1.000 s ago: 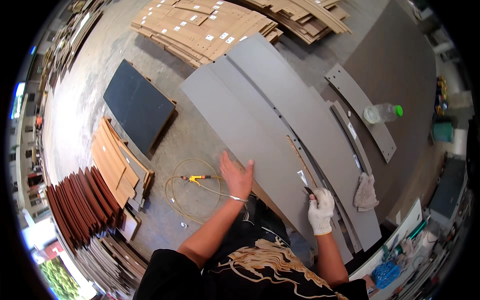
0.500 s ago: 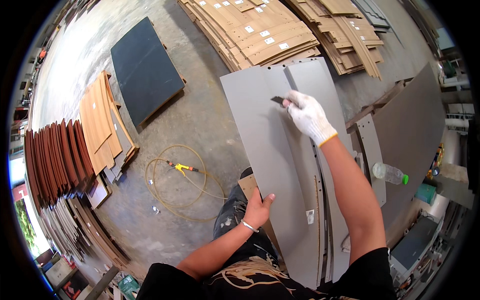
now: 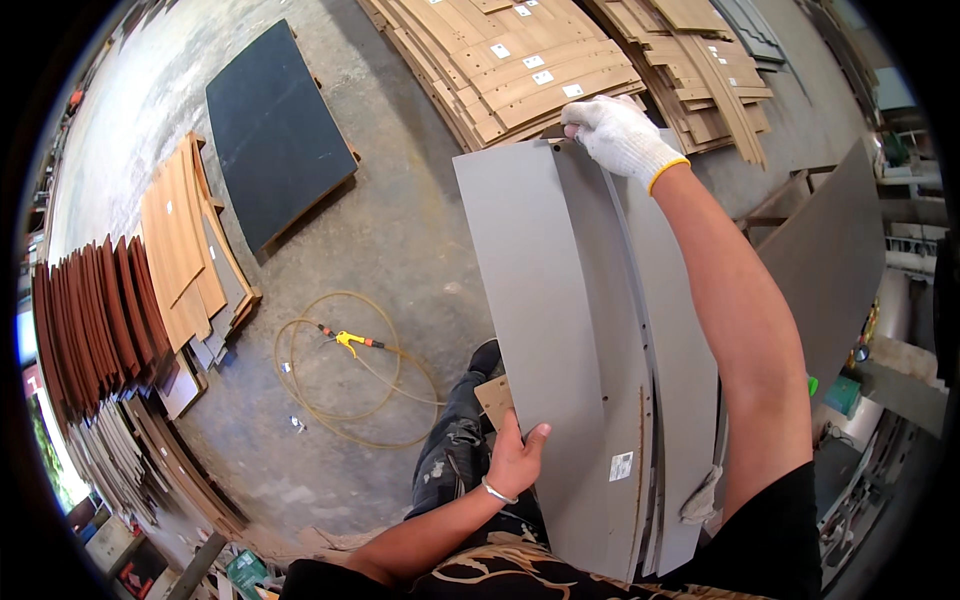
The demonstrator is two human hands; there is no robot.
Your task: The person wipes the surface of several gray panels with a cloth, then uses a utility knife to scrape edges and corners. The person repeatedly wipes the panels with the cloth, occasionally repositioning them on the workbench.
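Note:
A long light-grey panel [image 3: 530, 250] lies before me, over other grey panels [image 3: 655, 215] with holes along their edges. My left hand [image 3: 515, 465], bare with a bracelet at the wrist, is closed on its near-left edge, thumb on top; some fingers are hidden. Beside those fingers juts a brown board piece [image 3: 490, 398]. My right hand [image 3: 615, 132], in a white knitted glove, is at the panel's far end. It is closed on a small dark flat-bladed tool [image 3: 553, 131], mostly hidden by the glove, near the far edge.
Stacks of wood-coloured boards [image 3: 510, 75] stand beyond the panels. On the floor to the left lies a coiled hose [image 3: 395, 375] with a yellow air gun [image 3: 347, 340]. Farther left are a dark slab [image 3: 280, 135] and reddish-brown boards [image 3: 95, 320]. A crumpled glove [image 3: 700, 500] lies at the right.
My right hand has moved away from me with the blade, from the panel's surface to its far edge. My left hand stays at the near-left edge.

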